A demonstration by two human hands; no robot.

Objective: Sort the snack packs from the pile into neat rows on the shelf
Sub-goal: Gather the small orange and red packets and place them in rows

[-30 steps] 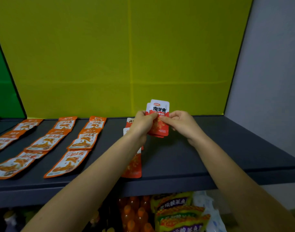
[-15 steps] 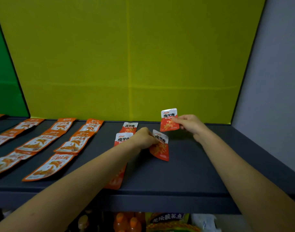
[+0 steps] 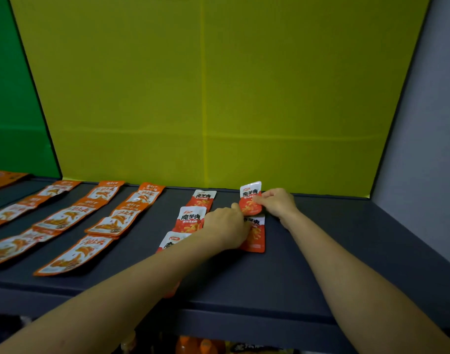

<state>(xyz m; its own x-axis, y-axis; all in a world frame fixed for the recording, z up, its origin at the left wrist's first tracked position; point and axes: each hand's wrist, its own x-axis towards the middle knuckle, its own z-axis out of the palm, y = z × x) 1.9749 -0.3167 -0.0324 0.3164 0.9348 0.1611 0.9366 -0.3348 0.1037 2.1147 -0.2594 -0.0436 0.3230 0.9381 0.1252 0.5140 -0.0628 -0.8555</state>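
On the dark shelf (image 3: 321, 251), the right hand (image 3: 277, 204) pinches a red pack (image 3: 250, 198) labelled 魔芋爽, tilted up near the back. Just in front, the left hand (image 3: 226, 226) lies on a second red pack (image 3: 257, 236); I cannot tell whether it grips. To their left, 3 matching packs (image 3: 190, 219) form a column, and orange packs (image 3: 111, 221) lie in rows further left.

Place: shop-style display shelving, stocked in retail fashion.
Evidence: one dark grey shelf (image 3: 321, 264) with a flat front lip, backed by a yellow panel (image 3: 218, 85) and, to the left, a green panel (image 3: 11, 98); plain grey wall (image 3: 428, 123) on the right.
Stock: orange snack packs (image 3: 65, 215) laid flat in straight rows running front to back; red-and-white snack packs (image 3: 192, 218) in a column beside them.
Level below: orange bottles (image 3: 193, 346), partly visible.
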